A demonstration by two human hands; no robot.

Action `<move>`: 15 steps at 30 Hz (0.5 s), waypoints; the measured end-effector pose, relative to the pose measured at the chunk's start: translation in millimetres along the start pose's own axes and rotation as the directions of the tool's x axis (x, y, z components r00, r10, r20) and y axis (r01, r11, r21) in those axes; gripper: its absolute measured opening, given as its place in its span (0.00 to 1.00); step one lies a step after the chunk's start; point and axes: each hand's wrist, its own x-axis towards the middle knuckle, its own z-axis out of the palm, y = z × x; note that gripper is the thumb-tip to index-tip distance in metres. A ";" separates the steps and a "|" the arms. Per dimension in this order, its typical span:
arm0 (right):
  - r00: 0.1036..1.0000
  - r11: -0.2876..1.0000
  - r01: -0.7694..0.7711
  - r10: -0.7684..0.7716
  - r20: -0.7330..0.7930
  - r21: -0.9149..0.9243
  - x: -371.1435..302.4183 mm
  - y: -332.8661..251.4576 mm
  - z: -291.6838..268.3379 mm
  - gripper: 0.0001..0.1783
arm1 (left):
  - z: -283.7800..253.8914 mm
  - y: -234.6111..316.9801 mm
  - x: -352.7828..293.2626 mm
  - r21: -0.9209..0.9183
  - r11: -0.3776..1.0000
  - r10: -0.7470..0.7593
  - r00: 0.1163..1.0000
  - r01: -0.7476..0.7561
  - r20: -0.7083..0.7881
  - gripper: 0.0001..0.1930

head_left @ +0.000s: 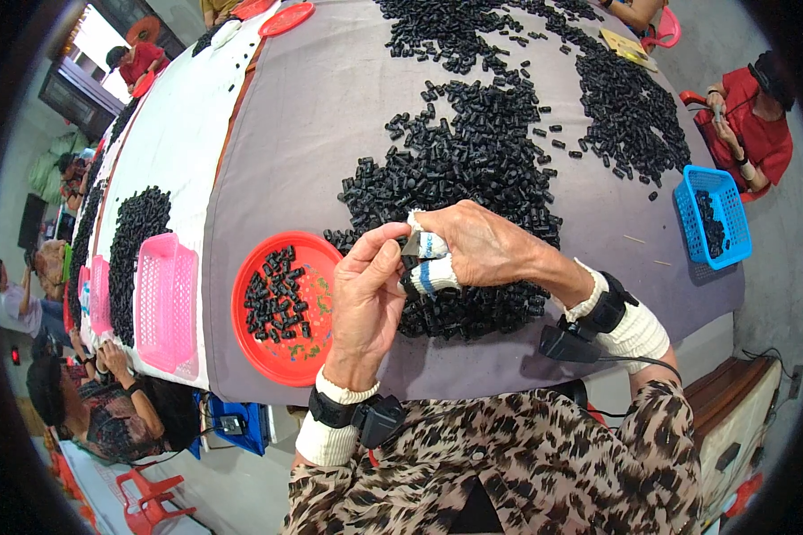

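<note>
Both my hands meet above the near part of a heap of small black cylindrical parts. My left hand is closed, thumb and forefinger pinched together at the fingertips of the other hand. My right hand is curled shut, its knuckles upward. White wraps with blue marks cover some of its fingers. Anything held between the fingertips is too small or hidden to make out. Beside my left hand stands a round red plate with several black parts and small green and blue bits in it.
A grey cloth covers the table. A blue basket stands at the right edge, a pink basket at the left. Another black heap lies far right. Co-workers sit around, one in red at right.
</note>
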 end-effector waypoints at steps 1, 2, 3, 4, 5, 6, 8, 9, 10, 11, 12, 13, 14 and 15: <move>1.000 1.000 -0.007 0.007 0.028 -0.001 -0.9 0.0 -0.2 0.21 | 1.0 0.9 -0.2 -0.001 1.000 0.000 1.000 0.000 -0.001 0.11; 0.998 1.000 -0.013 0.013 0.056 -0.001 -1.9 0.1 -0.1 0.20 | 2.4 2.8 -0.4 -0.011 0.999 0.032 0.999 -0.032 -0.007 0.11; 0.998 1.000 -0.022 0.022 0.052 -0.001 -4.1 1.4 -1.6 0.20 | 2.9 2.7 1.4 -0.022 0.998 0.055 0.998 -0.055 -0.007 0.10; 0.999 0.999 -0.032 0.031 0.017 0.041 -6.1 2.5 -4.1 0.18 | -3.9 5.9 3.2 0.009 0.995 0.095 0.995 -0.095 -0.024 0.10; 0.999 0.995 -0.030 0.031 -0.009 0.092 -6.3 0.8 -6.1 0.17 | -9.5 14.6 -0.6 0.086 0.989 0.131 0.987 -0.124 -0.088 0.10; 0.998 0.998 -0.052 0.053 -0.029 0.042 -7.9 -2.7 -14.4 0.14 | -23.0 21.5 -2.9 0.231 0.963 0.168 0.978 -0.136 -0.121 0.10; 0.992 0.992 0.017 -0.001 -0.128 0.125 -7.5 14.9 -18.3 0.11 | -65.9 40.8 -19.5 0.577 0.803 0.317 0.926 -0.148 -0.204 0.11; 0.967 0.994 0.088 -0.069 -0.244 0.066 -14.1 16.0 -26.4 0.11 | -77.9 42.6 -17.7 0.726 0.675 0.387 0.900 -0.129 -0.200 0.13; 0.960 0.977 -0.119 0.159 -0.230 0.176 -31.5 10.2 -40.8 0.10 | -84.1 41.7 -14.6 0.716 0.688 0.411 0.878 -0.121 -0.247 0.12; 0.955 0.980 -0.126 0.162 -0.248 0.156 -30.1 17.3 -39.1 0.10 | -92.3 44.9 -22.6 0.725 0.682 0.464 0.822 -0.094 -0.330 0.11; 0.946 0.960 -0.203 0.243 -0.214 0.193 -29.1 21.8 -38.6 0.11 | -94.5 45.5 -25.8 0.740 0.668 0.465 0.819 -0.077 -0.335 0.10; 0.924 0.932 -0.294 0.334 -0.186 0.214 -33.4 24.5 -40.9 0.12 | -90.3 38.5 -21.9 0.738 0.672 0.456 0.821 -0.065 -0.344 0.10; 0.921 0.939 -0.243 0.302 -0.246 0.243 -37.2 34.9 -36.1 0.12 | -81.9 27.8 -15.2 0.801 0.597 0.385 0.889 -0.037 -0.246 0.09; 0.922 0.939 -0.241 0.300 -0.244 0.245 -39.4 36.3 -36.7 0.12 | -69.2 20.3 -9.3 0.860 0.509 0.308 0.940 -0.031 -0.148 0.08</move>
